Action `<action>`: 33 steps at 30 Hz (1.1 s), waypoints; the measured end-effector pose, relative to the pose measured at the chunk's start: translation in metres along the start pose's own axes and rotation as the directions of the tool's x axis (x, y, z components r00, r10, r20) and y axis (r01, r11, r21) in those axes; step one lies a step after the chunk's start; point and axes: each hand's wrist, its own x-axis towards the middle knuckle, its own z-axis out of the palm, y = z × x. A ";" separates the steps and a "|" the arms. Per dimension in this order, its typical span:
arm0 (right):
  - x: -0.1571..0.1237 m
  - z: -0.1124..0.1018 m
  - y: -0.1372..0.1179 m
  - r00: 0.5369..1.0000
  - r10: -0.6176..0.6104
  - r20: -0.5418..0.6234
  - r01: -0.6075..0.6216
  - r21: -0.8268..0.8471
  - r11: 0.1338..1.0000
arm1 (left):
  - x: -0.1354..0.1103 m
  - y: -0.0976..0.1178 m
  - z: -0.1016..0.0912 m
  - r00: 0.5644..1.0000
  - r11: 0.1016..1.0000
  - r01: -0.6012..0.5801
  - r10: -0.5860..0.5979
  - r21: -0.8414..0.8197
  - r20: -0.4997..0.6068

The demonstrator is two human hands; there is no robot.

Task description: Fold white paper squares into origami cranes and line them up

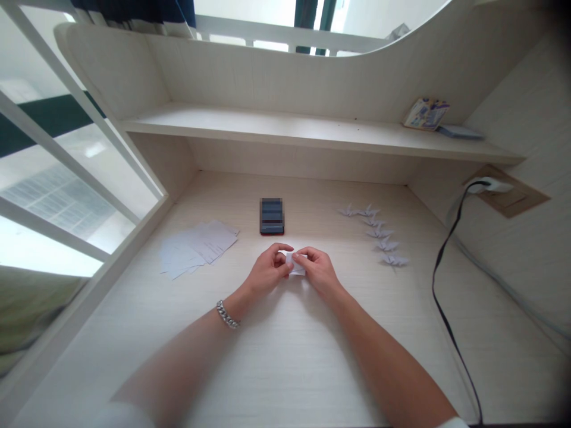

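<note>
A small piece of white folded paper (295, 262) sits between both hands at the middle of the pale wooden desk (285, 356). My left hand (267, 271) pinches its left side, fingers curled over it. My right hand (317, 270) pinches its right side the same way. A metal bracelet (227, 315) circles my left wrist. Most of the paper is hidden under the fingers.
A dark phone (272, 216) lies just beyond the hands. Loose white sheets (196, 248) lie at the left. Several folded paper cranes (379, 233) form a row at the right. A black cable (446, 285) runs from a wall socket (488, 186) down the right side. A shelf (312, 131) spans above.
</note>
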 end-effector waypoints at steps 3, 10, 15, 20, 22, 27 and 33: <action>0.000 -0.001 -0.002 0.997 0.060 0.043 -0.061 0.027 0.998 | 0.001 0.000 -0.001 0.996 1.000 -0.008 0.009 0.008 -0.087; 0.000 -0.003 -0.002 0.998 0.069 0.001 -0.069 -0.055 0.996 | 0.002 -0.003 -0.001 0.991 1.000 0.022 -0.025 -0.019 -0.129; 0.000 -0.004 0.000 0.998 0.054 0.019 -0.054 -0.009 0.998 | 0.002 -0.001 0.000 0.997 0.999 0.029 -0.032 -0.041 -0.075; 0.000 -0.004 0.002 0.998 0.035 0.046 -0.034 -0.020 0.999 | 0.002 0.000 -0.001 0.997 0.999 0.023 -0.026 -0.042 -0.066; 0.000 -0.005 0.001 0.999 0.013 0.030 -0.012 -0.055 0.998 | 0.002 -0.001 -0.001 0.998 0.998 0.046 -0.048 -0.045 -0.049; -0.001 -0.005 0.001 0.998 -0.006 0.058 0.010 -0.070 0.997 | 0.002 -0.002 -0.001 0.996 0.997 0.070 -0.072 -0.038 -0.043; -0.003 -0.004 0.000 0.998 -0.008 0.058 0.010 -0.027 1.000 | 0.003 0.001 0.001 0.996 0.996 0.071 -0.074 -0.052 -0.046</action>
